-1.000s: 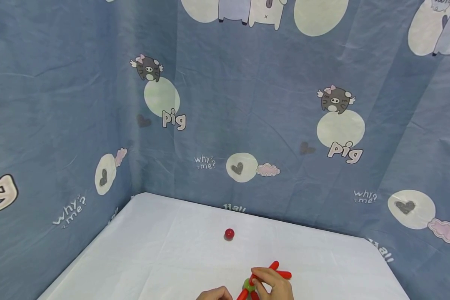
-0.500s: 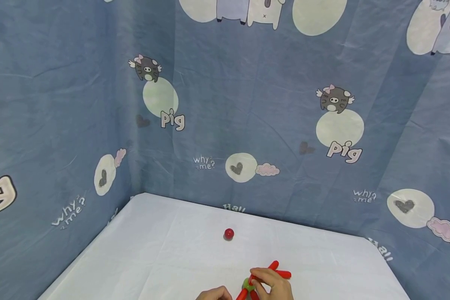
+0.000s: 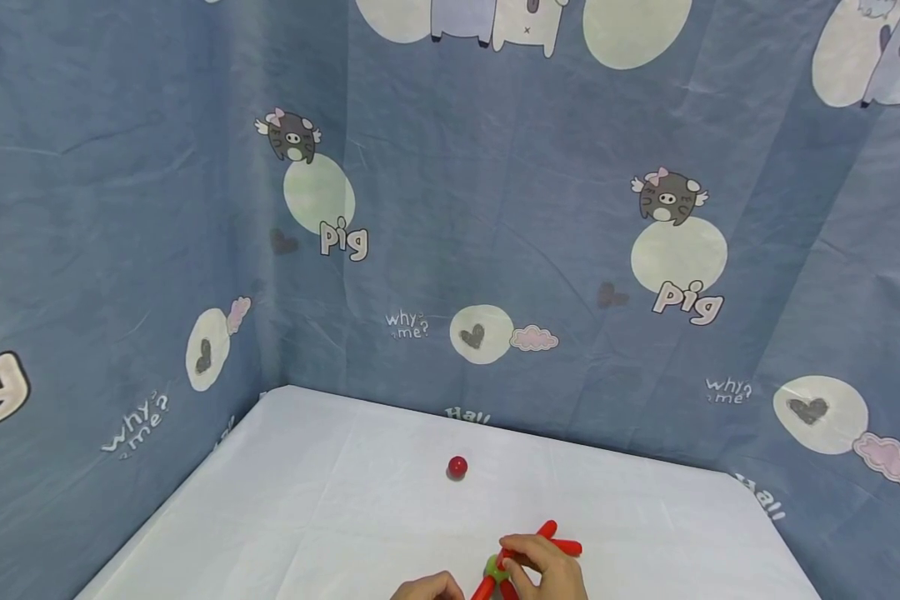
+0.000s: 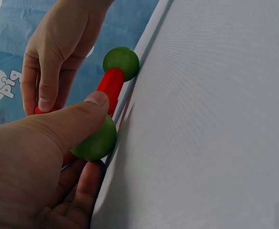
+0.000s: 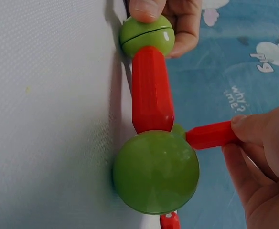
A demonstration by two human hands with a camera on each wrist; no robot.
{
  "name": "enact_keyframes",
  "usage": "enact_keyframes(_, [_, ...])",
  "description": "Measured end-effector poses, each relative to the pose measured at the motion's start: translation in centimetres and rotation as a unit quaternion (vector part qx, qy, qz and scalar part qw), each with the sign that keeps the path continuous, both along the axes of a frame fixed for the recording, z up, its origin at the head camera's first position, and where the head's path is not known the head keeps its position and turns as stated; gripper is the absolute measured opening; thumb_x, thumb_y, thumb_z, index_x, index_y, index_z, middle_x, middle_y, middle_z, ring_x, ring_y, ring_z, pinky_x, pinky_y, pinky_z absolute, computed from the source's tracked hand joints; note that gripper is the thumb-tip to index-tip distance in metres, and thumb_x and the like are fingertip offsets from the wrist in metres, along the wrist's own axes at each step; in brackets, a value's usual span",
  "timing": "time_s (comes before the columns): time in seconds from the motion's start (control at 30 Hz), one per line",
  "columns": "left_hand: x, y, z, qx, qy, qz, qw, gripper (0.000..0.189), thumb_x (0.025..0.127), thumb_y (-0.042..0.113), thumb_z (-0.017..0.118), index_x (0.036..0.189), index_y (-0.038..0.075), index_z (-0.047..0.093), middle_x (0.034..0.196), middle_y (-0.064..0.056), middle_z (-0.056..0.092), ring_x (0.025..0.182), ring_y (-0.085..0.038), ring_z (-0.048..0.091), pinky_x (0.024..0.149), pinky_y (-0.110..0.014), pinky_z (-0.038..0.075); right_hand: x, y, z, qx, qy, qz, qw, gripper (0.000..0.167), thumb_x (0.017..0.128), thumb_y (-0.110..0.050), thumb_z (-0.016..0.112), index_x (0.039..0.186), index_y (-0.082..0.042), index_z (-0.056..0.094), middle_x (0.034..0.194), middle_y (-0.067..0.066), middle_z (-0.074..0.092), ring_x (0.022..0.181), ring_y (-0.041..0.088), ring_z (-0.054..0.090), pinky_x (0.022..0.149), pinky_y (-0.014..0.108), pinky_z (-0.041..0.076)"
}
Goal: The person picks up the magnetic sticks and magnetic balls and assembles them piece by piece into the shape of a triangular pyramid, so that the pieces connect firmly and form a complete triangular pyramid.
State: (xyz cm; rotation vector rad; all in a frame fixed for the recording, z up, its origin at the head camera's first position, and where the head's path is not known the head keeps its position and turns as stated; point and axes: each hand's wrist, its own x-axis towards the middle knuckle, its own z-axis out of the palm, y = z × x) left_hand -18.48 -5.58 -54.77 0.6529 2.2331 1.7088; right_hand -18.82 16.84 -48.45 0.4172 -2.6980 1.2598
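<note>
My left hand pinches a green ball between thumb and fingers. A red rod joins that ball to a larger-looking green ball, closest to the camera in the right wrist view. My right hand pinches a second red rod by one end. Its other end meets a bit of green mostly hidden behind the near ball. In the head view, both the left hand and the right hand are low in the picture, around the rods and a green ball.
A red ball lies farther back on the white tabletop. Red rods stick out beyond the right hand. Blue printed cloth hangs behind and to the left of the table.
</note>
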Motion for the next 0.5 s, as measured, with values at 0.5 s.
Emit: enact_keyframes(0.5, [-0.21, 0.09, -0.07, -0.011, -0.022, 0.002, 0.9997, 0.006, 0.094, 0.014, 0.069, 0.093, 0.011, 0.065, 0.078, 0.010, 0.064, 0.069, 0.002, 0.057, 0.064, -0.016, 0.046, -0.19, 0.56, 0.04, -0.038, -0.009, -0.018, 0.9991, 0.041, 0.087, -0.025, 0.081, 0.119, -0.002, 0.071, 0.112, 0.014, 0.076, 0.096, 0.021, 0.074, 0.080, 0.032, 0.062])
